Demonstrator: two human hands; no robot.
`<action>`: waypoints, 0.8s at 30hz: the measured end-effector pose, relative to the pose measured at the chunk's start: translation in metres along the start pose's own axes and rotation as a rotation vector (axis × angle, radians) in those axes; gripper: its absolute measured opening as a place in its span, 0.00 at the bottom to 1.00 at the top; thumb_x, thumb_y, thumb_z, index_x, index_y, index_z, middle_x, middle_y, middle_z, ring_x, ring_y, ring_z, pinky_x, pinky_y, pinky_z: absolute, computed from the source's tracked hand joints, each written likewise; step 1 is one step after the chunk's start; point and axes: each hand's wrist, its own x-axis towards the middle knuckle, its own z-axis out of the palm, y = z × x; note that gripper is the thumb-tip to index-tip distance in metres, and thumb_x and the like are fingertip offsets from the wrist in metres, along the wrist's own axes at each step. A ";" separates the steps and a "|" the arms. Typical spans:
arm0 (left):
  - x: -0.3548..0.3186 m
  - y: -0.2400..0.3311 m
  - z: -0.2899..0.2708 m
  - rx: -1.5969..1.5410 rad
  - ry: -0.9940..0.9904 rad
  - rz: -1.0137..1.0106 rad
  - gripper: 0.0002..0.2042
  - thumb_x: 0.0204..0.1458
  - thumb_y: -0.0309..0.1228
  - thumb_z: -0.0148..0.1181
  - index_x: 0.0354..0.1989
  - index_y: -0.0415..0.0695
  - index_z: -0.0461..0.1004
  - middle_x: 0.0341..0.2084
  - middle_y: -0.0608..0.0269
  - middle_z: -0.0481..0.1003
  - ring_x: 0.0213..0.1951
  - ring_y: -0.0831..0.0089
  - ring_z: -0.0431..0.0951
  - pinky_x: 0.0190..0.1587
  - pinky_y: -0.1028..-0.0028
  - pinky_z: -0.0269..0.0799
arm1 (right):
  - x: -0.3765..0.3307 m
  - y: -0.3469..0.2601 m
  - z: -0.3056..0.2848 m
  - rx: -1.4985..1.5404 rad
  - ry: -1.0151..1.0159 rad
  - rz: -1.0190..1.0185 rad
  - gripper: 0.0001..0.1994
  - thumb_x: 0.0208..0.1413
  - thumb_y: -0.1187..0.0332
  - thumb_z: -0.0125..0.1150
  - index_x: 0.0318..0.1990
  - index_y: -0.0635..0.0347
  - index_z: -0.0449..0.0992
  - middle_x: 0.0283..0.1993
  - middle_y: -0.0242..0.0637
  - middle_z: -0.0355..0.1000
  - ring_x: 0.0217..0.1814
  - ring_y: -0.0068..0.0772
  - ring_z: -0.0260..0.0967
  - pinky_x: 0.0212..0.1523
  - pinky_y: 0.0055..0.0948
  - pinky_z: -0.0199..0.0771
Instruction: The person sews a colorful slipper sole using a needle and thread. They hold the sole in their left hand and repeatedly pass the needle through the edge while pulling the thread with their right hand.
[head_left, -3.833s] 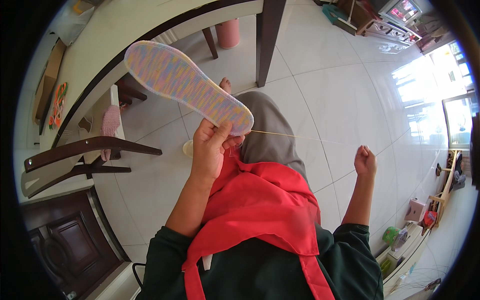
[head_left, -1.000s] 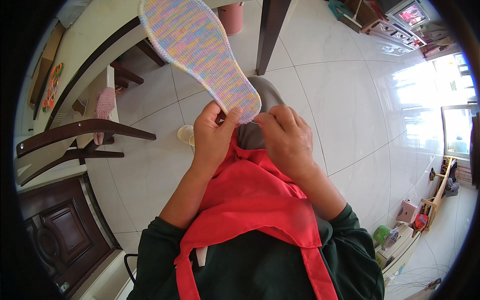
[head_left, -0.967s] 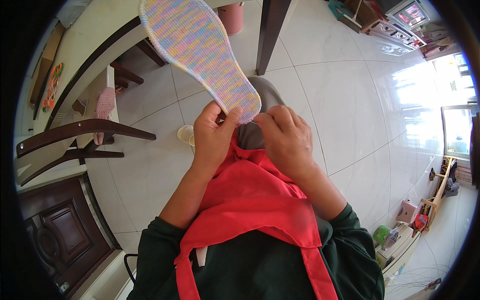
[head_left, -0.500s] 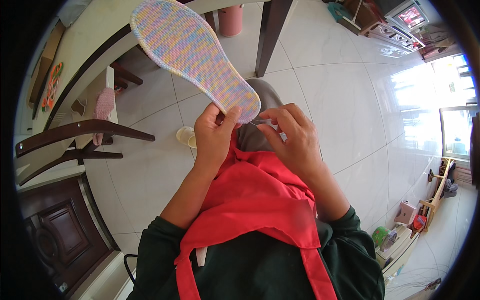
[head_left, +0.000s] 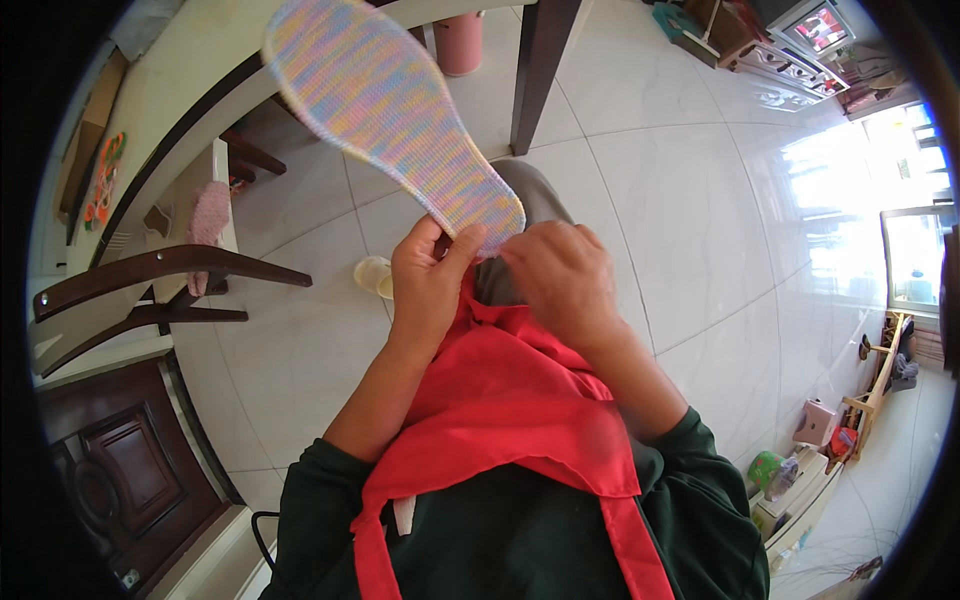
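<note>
A pastel, multicoloured woven shoe insole (head_left: 375, 95) with a pale rim stretches up and to the left from my hands. My left hand (head_left: 430, 270) is closed on its narrow lower end, thumb on top and fingers underneath. Right at the lower right edge of that end, my right hand (head_left: 565, 275) is closed, fingers drawn together and blurred by motion. What its fingertips hold is hidden. Beneath my hands lie a red apron (head_left: 510, 370) and a grey trouser leg (head_left: 540, 190).
At the left is a pale table (head_left: 190, 70) with a dark edge and a dark wooden chair arm (head_left: 180, 262). A pink cylindrical bin (head_left: 459, 45) stands beyond a dark table leg (head_left: 540, 80). A pale slipper (head_left: 374, 276) shows on the tiled floor (head_left: 690, 220).
My right hand has turned and come in against the insole's edge, its fingers drawn together; the thin strand seen by its fingertips no longer shows. The insole's lower end has shifted slightly downward.
</note>
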 end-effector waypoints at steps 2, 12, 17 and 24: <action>0.004 -0.003 -0.007 -0.058 -0.007 -0.003 0.09 0.55 0.25 0.56 0.42 0.34 0.72 0.35 0.65 0.75 0.37 0.81 0.73 0.42 0.77 0.71 | 0.009 -0.007 -0.020 0.257 -0.056 0.309 0.09 0.45 0.72 0.63 0.35 0.60 0.73 0.32 0.36 0.66 0.24 0.28 0.62 0.27 0.27 0.66; 0.014 -0.004 -0.030 0.286 -0.482 0.362 0.06 0.49 0.28 0.60 0.34 0.41 0.72 0.33 0.60 0.71 0.39 0.66 0.71 0.47 0.68 0.68 | 0.013 0.007 -0.034 0.703 -0.327 0.775 0.06 0.53 0.70 0.59 0.32 0.65 0.76 0.25 0.26 0.68 0.26 0.14 0.59 0.27 0.18 0.61; 0.017 -0.004 -0.029 0.234 -0.563 0.476 0.11 0.52 0.37 0.58 0.33 0.41 0.72 0.33 0.59 0.72 0.40 0.64 0.72 0.49 0.67 0.68 | 0.013 0.007 -0.039 0.786 -0.444 0.844 0.07 0.53 0.69 0.61 0.34 0.65 0.75 0.29 0.26 0.71 0.31 0.12 0.62 0.31 0.16 0.64; 0.011 -0.001 -0.021 0.152 -0.629 0.404 0.11 0.53 0.37 0.57 0.31 0.40 0.73 0.30 0.60 0.73 0.37 0.65 0.74 0.52 0.64 0.65 | 0.004 0.008 -0.026 0.946 -0.160 0.980 0.07 0.52 0.67 0.59 0.29 0.61 0.73 0.23 0.22 0.64 0.25 0.12 0.55 0.24 0.16 0.56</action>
